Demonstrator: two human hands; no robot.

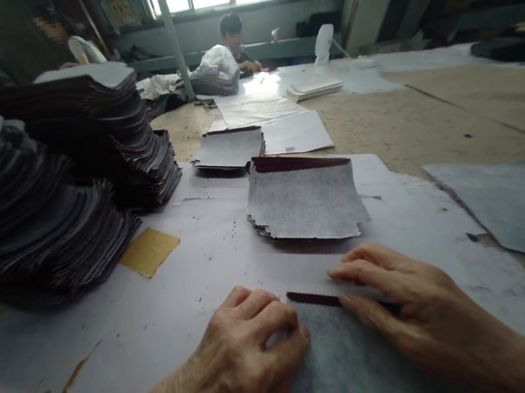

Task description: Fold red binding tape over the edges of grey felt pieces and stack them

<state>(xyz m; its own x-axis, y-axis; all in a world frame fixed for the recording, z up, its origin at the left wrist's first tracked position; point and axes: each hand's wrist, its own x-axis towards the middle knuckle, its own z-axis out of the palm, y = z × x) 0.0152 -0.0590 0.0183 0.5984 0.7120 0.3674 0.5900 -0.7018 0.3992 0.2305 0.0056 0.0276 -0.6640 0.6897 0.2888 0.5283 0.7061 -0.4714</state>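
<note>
A grey sheet with a dark maroon strip along its far edge lies at the bottom centre. My left hand is curled at the sheet's left edge, thumb and forefinger pressed together on it near the corner. My right hand lies over the right part of the strip; its thumb touches the strip, and its fingers reach forward, apart from the thumb. Just beyond the hands sits a stack of grey pieces with maroon far edges. A smaller similar stack is behind it, to the left.
Tall stacks of dark pieces stand at the left. Beside them lies a yellow square on white paper. Another grey sheet is at the right. Two people are at the back, one seated behind a plastic bag.
</note>
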